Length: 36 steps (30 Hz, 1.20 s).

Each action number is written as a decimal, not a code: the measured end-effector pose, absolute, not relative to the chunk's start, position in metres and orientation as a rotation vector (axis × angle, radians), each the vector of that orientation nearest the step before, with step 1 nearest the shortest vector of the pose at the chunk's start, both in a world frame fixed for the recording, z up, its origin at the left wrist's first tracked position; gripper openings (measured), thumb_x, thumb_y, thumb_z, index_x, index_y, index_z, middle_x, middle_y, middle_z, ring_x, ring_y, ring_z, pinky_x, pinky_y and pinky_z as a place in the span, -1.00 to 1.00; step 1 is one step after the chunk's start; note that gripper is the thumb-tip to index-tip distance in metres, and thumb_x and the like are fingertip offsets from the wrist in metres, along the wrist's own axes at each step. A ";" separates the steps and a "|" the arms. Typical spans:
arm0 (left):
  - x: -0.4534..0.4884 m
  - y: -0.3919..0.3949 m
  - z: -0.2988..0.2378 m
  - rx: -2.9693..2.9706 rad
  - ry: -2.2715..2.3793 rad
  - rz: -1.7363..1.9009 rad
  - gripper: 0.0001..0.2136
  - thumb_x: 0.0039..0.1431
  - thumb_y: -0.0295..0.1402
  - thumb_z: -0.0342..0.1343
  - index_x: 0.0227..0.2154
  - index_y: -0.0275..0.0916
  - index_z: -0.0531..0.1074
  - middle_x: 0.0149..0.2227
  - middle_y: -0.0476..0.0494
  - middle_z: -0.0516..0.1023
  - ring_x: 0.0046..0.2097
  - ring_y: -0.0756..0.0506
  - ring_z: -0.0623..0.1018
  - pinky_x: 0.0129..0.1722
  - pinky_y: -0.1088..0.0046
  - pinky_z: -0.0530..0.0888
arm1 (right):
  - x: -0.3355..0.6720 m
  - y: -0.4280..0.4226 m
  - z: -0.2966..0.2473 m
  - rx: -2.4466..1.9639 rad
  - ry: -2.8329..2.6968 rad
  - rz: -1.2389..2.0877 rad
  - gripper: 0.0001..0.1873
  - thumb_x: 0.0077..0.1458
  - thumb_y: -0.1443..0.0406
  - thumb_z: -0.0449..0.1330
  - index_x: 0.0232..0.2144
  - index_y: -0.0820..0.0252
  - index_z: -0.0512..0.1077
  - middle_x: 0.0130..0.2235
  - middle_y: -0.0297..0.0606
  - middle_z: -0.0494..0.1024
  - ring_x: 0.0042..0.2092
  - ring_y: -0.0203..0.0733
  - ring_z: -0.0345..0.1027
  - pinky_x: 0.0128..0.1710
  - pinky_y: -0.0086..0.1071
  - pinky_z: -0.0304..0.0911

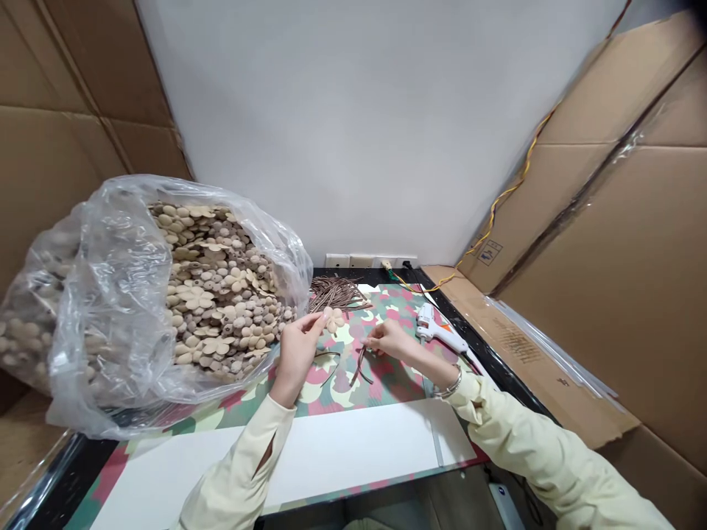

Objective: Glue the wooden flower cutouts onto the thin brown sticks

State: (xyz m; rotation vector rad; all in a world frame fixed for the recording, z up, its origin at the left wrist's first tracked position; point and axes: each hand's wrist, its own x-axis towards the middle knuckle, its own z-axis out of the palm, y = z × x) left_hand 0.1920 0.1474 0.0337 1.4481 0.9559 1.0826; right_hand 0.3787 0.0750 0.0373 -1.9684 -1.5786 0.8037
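Between the fingers of my left hand (301,353) is a pale beige flower piece (334,320), held up over the camouflage-patterned table cover (331,397). My right hand (391,340) is closed in a pinch on thin brown strips (360,366), whose ends hang down. The two hands are a short way apart. A few more thin strips (330,364) show just right of my left hand. Behind the flower lies a pile of brown strips (336,292). To the right of my right hand rests a white glue gun (440,330).
A large clear plastic bag (124,258) full of beige flower pieces (215,294) stands at the left. A white board (342,445) lies along the front edge. Power sockets (361,261) and a yellow cable (491,213) run by the wall. Cardboard sheets (624,258) rise at both sides.
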 end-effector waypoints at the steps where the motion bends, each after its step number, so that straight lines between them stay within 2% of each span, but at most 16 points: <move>1: 0.192 0.148 0.034 1.442 0.952 1.087 -0.64 -0.07 -0.11 0.19 -0.30 -0.29 0.57 -0.31 -0.19 0.60 -0.35 -0.09 0.51 -0.49 0.54 0.40 | 0.378 0.078 0.036 -1.971 -1.559 0.825 -0.65 -0.02 0.17 0.12 -0.71 0.24 0.23 -0.67 -0.39 0.26 -0.61 -0.39 0.07 -0.59 -0.45 -0.02; 10: 0.194 0.146 0.035 1.456 1.005 1.083 -0.64 -0.05 -0.11 0.18 -0.31 -0.32 0.57 -0.30 -0.19 0.61 -0.39 -0.06 0.51 -0.46 0.52 0.38 | 0.381 0.079 0.036 -1.997 -1.556 0.887 -0.66 -0.06 0.22 0.15 -0.74 0.24 0.23 -0.66 -0.35 0.29 -0.59 -0.38 0.12 -0.58 -0.45 -0.01; 18: 0.195 0.145 0.035 1.508 1.030 1.059 -0.63 -0.03 -0.11 0.15 -0.30 -0.33 0.57 -0.30 -0.19 0.61 -0.39 -0.06 0.49 -0.47 0.53 0.36 | 0.380 0.082 0.035 -2.032 -1.624 0.846 -0.60 -0.08 0.19 0.19 -0.79 0.23 0.19 -0.72 -0.39 0.25 -0.66 -0.43 0.00 -0.64 -0.46 -0.11; 21: 0.195 0.145 0.034 1.536 1.044 1.047 -0.63 0.00 -0.11 0.13 -0.30 -0.33 0.56 -0.31 -0.17 0.61 -0.41 -0.05 0.49 -0.49 0.53 0.35 | 0.380 0.085 0.031 -2.032 -1.621 0.858 -0.64 -0.11 0.25 0.21 -0.79 0.24 0.21 -0.72 -0.38 0.29 -0.66 -0.43 0.05 -0.64 -0.48 -0.07; 26: 0.196 0.145 0.034 1.565 1.042 1.043 -0.65 0.02 -0.13 0.12 -0.29 -0.32 0.56 -0.32 -0.15 0.61 -0.39 -0.07 0.50 -0.46 0.51 0.36 | 0.381 0.083 0.030 -1.928 -1.644 0.886 -0.72 -0.04 0.28 0.17 -0.71 0.26 0.33 -0.66 -0.30 0.40 -0.60 -0.34 0.24 -0.60 -0.48 0.09; 31: 0.199 0.143 0.033 1.679 0.948 1.001 -0.70 0.05 -0.16 0.10 -0.35 -0.29 0.57 -0.32 -0.13 0.62 -0.29 -0.11 0.52 -0.33 0.47 0.39 | 0.384 0.066 0.041 -1.755 -1.732 0.715 -0.77 0.06 0.26 0.12 -0.56 0.25 0.44 -0.56 -0.31 0.43 -0.51 -0.31 0.24 -0.52 -0.46 0.10; 36: 0.202 0.135 0.031 1.822 0.933 0.932 -0.74 0.11 -0.20 0.05 -0.34 -0.24 0.56 -0.29 -0.11 0.61 -0.29 -0.10 0.52 -0.30 0.45 0.37 | 0.380 0.051 0.057 -1.531 -1.919 0.486 -0.83 0.09 0.28 0.16 -0.51 0.21 0.44 -0.46 -0.29 0.44 -0.44 -0.28 0.27 -0.43 -0.43 0.13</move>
